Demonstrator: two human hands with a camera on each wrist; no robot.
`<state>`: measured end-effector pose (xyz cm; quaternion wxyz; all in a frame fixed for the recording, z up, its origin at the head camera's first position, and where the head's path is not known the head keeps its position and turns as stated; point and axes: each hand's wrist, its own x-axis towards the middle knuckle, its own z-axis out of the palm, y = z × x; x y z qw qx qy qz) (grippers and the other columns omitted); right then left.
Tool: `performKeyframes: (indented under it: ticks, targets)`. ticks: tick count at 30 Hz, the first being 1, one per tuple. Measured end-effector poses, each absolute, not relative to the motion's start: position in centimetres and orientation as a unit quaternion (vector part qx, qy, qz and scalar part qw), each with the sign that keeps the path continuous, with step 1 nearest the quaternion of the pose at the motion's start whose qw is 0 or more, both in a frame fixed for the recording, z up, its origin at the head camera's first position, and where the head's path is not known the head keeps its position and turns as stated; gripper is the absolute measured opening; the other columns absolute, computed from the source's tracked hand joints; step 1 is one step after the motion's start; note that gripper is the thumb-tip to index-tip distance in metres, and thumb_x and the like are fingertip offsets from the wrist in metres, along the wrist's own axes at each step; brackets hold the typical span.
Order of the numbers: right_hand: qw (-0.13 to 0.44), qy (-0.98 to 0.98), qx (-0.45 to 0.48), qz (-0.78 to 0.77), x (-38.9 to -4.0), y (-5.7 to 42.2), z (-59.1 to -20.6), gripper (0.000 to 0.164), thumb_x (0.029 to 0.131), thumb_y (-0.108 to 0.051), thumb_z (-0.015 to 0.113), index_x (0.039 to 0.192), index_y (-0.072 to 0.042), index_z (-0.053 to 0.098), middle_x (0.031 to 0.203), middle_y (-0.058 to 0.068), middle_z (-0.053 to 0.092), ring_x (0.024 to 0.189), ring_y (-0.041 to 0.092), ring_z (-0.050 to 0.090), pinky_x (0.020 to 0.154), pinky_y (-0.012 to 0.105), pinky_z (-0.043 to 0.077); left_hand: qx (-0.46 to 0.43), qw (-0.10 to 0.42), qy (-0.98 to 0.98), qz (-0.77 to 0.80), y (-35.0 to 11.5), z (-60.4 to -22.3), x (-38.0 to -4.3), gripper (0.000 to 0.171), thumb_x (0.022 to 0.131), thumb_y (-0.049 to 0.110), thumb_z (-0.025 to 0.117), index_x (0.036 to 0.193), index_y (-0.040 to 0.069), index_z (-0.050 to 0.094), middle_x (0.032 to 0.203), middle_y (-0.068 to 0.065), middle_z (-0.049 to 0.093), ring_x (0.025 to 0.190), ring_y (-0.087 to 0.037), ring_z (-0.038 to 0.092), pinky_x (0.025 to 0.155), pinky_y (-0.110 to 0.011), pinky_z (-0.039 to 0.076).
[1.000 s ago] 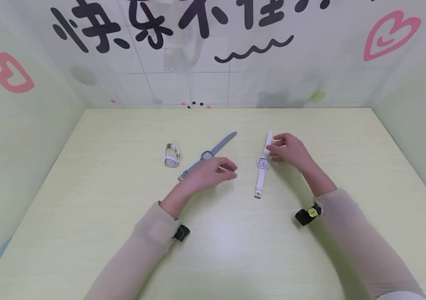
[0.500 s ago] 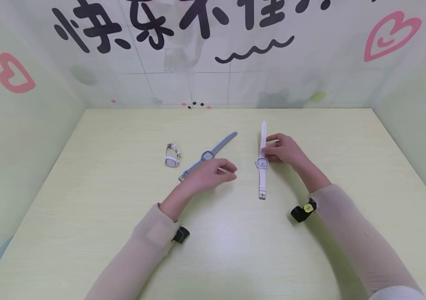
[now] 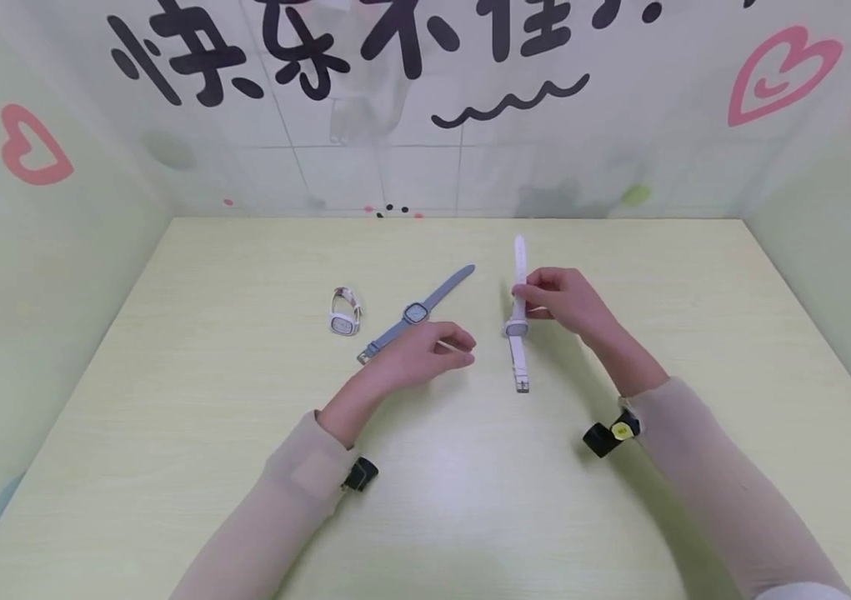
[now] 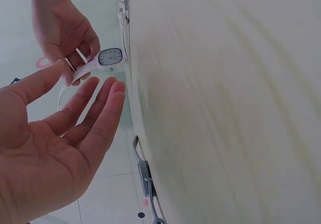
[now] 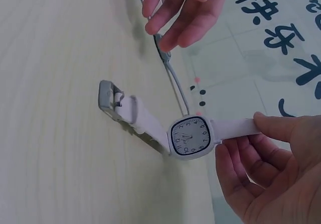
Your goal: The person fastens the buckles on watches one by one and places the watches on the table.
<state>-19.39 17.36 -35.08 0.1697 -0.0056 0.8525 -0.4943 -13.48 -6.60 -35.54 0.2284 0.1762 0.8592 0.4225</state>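
Note:
My right hand (image 3: pixel 571 302) pinches the upper strap of a white wristwatch (image 3: pixel 517 330) between thumb and fingers. In the right wrist view the watch face (image 5: pixel 190 136) is tipped up, while the buckle end of the strap (image 5: pixel 143 119) hangs down toward the table. My left hand (image 3: pixel 425 354) hovers with relaxed fingers and nothing in it, to the left of the white watch. A blue wristwatch (image 3: pixel 416 313) lies flat at a slant, its lower strap close beyond the left hand. Further left, a second white watch (image 3: pixel 342 323) rests with its strap closed in a loop.
The pale wooden table (image 3: pixel 245 417) ends at a back wall (image 3: pixel 365 179) with black lettering and pink hearts. Side walls stand left and right. Black wrist cameras (image 3: pixel 361 474) hang below both sleeves.
The right hand has moved left, taken hold of the white watch's upper strap and lifted it, so the watch face now tilts. The left hand has hardly moved.

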Motion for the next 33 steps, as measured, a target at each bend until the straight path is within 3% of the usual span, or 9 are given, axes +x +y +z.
performKeyframes:
  ticks: [4, 8, 15, 24, 33]
  targets:
    - [0.157, 0.854, -0.025, -0.496, -18.7, 16.9, -34.1, 0.029, 0.099, -0.022, 0.063, 0.115, 0.002, 0.06, 0.104, 0.011, 0.07, 0.081, 0.008, 0.067, 0.094, 0.041, 0.059, 0.186, 0.222, 0.858, 0.424, -6.6, -35.6, -13.4, 0.032, 0.099, 0.023, 0.061, 0.125, 0.005, 0.065, 0.119, -0.008, 0.072, 0.112, -0.022, 0.067, 0.096, -0.033, 0.055]
    - [0.139, 0.849, -0.05, -0.508, -18.0, 16.3, -33.1, 0.027, 0.1, -0.02, 0.061, 0.113, 0.004, 0.06, 0.107, 0.014, 0.072, 0.08, 0.006, 0.067, 0.089, 0.036, 0.061, 0.184, 0.225, 0.855, 0.43, -6.5, -35.7, -13.3, 0.031, 0.099, 0.024, 0.061, 0.124, 0.006, 0.066, 0.114, -0.007, 0.073, 0.105, -0.018, 0.068, 0.09, -0.03, 0.055]
    - [0.094, 0.805, -0.102, -0.577, -17.0, 15.5, -32.1, 0.023, 0.101, -0.018, 0.058, 0.107, 0.004, 0.059, 0.089, -0.007, 0.07, 0.083, 0.006, 0.067, 0.077, 0.022, 0.059, 0.194, 0.227, 0.838, 0.458, -6.5, -35.8, -13.2, 0.027, 0.1, 0.024, 0.06, 0.121, 0.008, 0.069, 0.112, -0.006, 0.075, 0.106, -0.016, 0.069, 0.093, -0.031, 0.054]
    - [0.077, 0.734, -0.167, -0.654, -15.9, 14.6, -31.3, 0.005, 0.101, -0.013, 0.058, 0.101, -0.011, 0.063, 0.098, -0.007, 0.071, 0.094, 0.011, 0.069, 0.081, 0.025, 0.06, 0.18, 0.263, 0.791, 0.522, -6.6, -35.7, -13.3, 0.036, 0.102, 0.022, 0.058, 0.131, 0.001, 0.062, 0.129, -0.016, 0.067, 0.116, -0.023, 0.066, 0.098, -0.033, 0.057]
    - [0.088, 0.695, -0.198, -0.686, -15.2, 14.2, -30.7, 0.013, 0.101, -0.005, 0.055, 0.113, -0.009, 0.055, 0.095, -0.006, 0.073, 0.091, 0.012, 0.069, 0.081, 0.026, 0.06, 0.128, 0.288, 0.696, 0.645, -6.7, -35.8, -13.6, 0.044, 0.106, 0.014, 0.046, 0.146, -0.003, 0.04, 0.148, -0.02, 0.05, 0.135, -0.034, 0.053, 0.107, -0.043, 0.05]
